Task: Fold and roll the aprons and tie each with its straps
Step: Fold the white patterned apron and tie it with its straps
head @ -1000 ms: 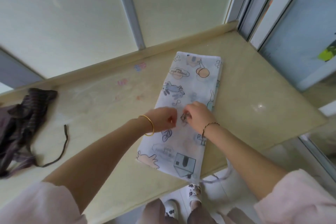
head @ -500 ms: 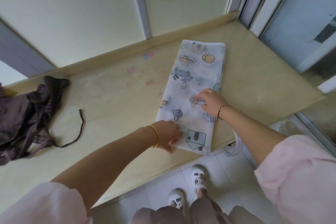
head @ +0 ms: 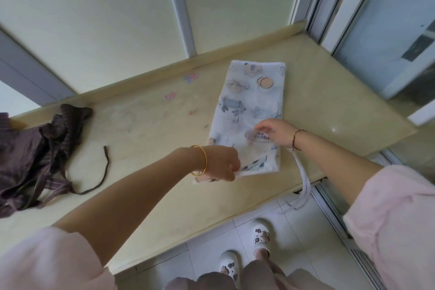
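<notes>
A white printed apron (head: 253, 103), folded into a long narrow strip, lies on the right part of the beige table (head: 146, 143), running from the far edge toward the near edge. The left hand (head: 221, 165) grips the near end of the strip, its fingers curled round the cloth, and that end is lifted off the table and turned over. The right hand (head: 275, 133) rests on the strip just beyond, at its right edge, with bent fingers touching the cloth; I cannot tell whether they pinch it or only press on it. The white straps (head: 303, 183) run from under the right wrist and hang over the near edge of the table toward the floor. On the far left of the table sits a crumpled dark striped apron (head: 35, 148), well apart from the white one, its dark strap (head: 104, 172) trailing to the right across the table.
</notes>
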Demonstrator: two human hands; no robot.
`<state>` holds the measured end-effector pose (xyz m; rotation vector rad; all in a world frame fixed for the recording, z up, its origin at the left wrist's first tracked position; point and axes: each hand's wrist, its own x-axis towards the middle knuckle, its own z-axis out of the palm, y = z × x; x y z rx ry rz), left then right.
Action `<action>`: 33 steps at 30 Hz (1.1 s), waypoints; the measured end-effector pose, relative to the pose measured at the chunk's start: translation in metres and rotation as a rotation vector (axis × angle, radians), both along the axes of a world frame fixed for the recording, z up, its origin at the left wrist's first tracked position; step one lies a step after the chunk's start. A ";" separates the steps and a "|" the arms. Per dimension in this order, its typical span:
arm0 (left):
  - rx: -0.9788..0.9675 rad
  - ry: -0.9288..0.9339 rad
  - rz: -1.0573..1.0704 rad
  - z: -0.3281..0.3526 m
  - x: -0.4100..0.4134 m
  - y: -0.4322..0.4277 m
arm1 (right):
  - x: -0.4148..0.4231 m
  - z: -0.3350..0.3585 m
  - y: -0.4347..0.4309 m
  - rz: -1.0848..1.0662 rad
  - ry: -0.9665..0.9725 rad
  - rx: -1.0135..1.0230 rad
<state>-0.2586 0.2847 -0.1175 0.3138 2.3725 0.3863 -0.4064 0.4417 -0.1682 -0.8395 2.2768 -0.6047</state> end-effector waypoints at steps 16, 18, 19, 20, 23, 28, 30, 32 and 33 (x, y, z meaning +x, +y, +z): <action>1.258 -0.148 1.338 0.046 -0.106 -0.047 | -0.039 -0.002 0.040 -0.291 -0.896 -0.435; 1.343 -0.113 1.400 0.037 -0.109 -0.045 | -0.043 -0.008 0.037 -0.237 -0.763 -0.455; 1.345 -0.082 1.458 0.031 -0.109 -0.046 | -0.045 -0.008 0.034 -0.263 -0.716 -0.472; 1.317 -0.064 1.517 0.024 -0.107 -0.049 | -0.048 -0.010 0.031 -0.306 -0.672 -0.505; 1.218 -0.123 1.627 -0.008 -0.092 -0.055 | -0.054 -0.015 0.023 -0.367 -0.473 -0.511; 0.999 -0.139 1.530 -0.035 -0.073 -0.046 | -0.055 -0.022 0.007 -0.407 -0.253 -0.353; 0.799 -0.072 1.503 -0.043 -0.070 -0.046 | -0.054 -0.024 0.003 -0.387 -0.205 -0.321; 0.632 -0.068 1.490 -0.048 -0.069 -0.047 | -0.053 -0.023 -0.002 -0.358 -0.161 -0.248; 0.593 -0.087 1.485 -0.047 -0.070 -0.046 | -0.054 -0.023 -0.004 -0.352 -0.153 -0.190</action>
